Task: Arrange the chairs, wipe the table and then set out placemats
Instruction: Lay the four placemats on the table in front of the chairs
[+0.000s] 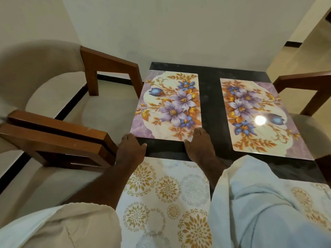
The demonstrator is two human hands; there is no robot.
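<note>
A floral placemat (168, 106) with purple and blue flowers lies on the far left of the black table (209, 97). My left hand (131, 149) is at its near-left corner and my right hand (198, 145) at its near-right corner, fingers on the mat's edge and thumbs spread inward. A second floral placemat (259, 115) lies flat on the far right. Two white placemats with gold medallions lie nearer me, one (166, 194) between my forearms and one (315, 203) mostly hidden under my right sleeve.
A beige cushioned chair (53, 90) with brown wooden arms stands at the table's left side, with another chair's arm (53, 140) nearer me. A matching chair (304, 86) stands on the right. The table's far end meets a white wall.
</note>
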